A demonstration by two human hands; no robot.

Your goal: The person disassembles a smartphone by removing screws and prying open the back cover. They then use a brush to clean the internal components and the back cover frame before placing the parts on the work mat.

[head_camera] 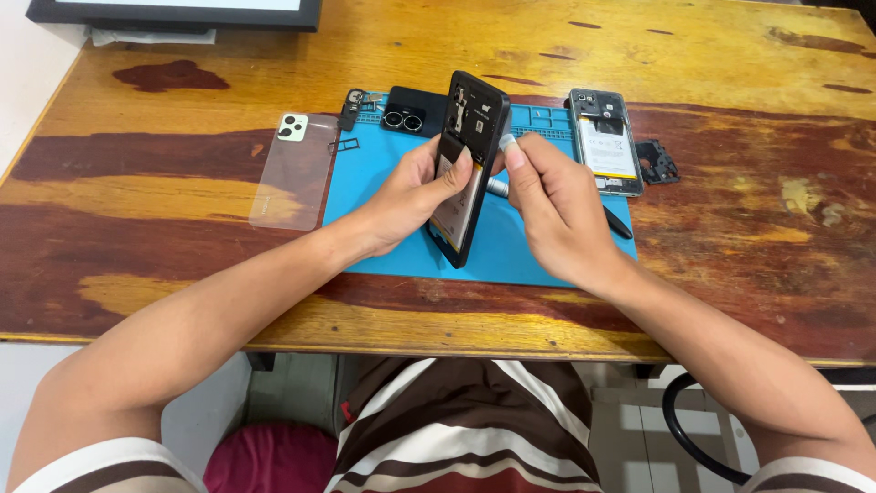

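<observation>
Standing tilted on its lower edge on the blue rubber work mat [401,246], at mat centre: opened black smartphone with back cover removed [470,164], circuit board and pale battery showing.

Gripping the phone's left side: left hand [411,196], fingers curled behind the body, thumb pressing across the exposed interior.

Meeting the phone's right edge near the top: right hand [557,215], fingers bunched, thumb and forefinger tips pinching at the frame; whether anything small is being pinched between them cannot be told. Also passing under this hand, seemingly tucked in the palm: slim black tool with silver collar [619,224], tip pointing out toward the right.

Lying flat at the mat's right edge: second opened smartphone with white battery label [605,141]. Just beside it on the worn wooden table [182,210]: small black plastic bracket [657,162].

Resting at the mat's top: black back cover with two round camera rings [412,111], and near it a small dark loose part [351,105].

Lying left of the mat: clear transparent phone case [292,173], a pale green camera block at its upper corner.
</observation>
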